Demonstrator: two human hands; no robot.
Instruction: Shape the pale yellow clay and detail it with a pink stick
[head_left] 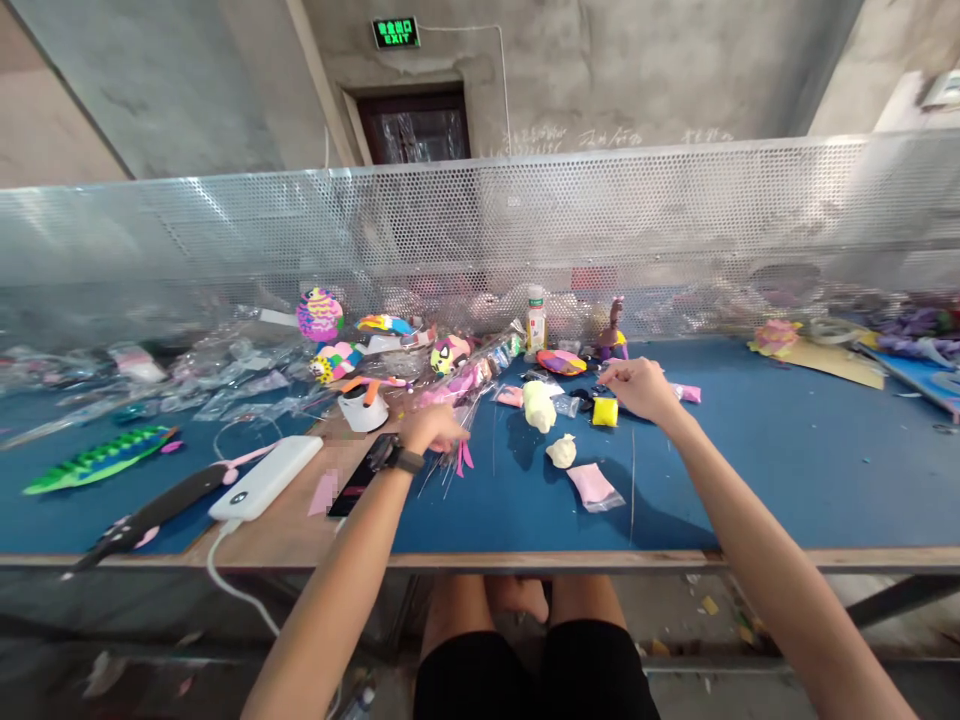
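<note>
My left hand (433, 428), with a dark band on its wrist, reaches over a bundle of thin wires (444, 478) and touches or hovers close above it; its fingers look loosely stretched. Pink strips (465, 458) lie by its fingertips. My right hand (637, 388) is closed in a pinch above the back middle of the table, and what its fingers hold, if anything, is too small to make out. Just below it lies a yellow packet (605, 411). Between the hands are a pale yellow clay figure (539, 406), a cream clay lump (562, 451) and a pink packet (594, 485).
A white power bank (268, 478) with a cable and a dark phone (363, 476) lie left. Beyond them are a green spiky clay piece (105, 460) and a white cup (363, 409). A bottle (535, 322) stands before the perforated metal screen (637, 220). Cardboard (836, 358) lies far right.
</note>
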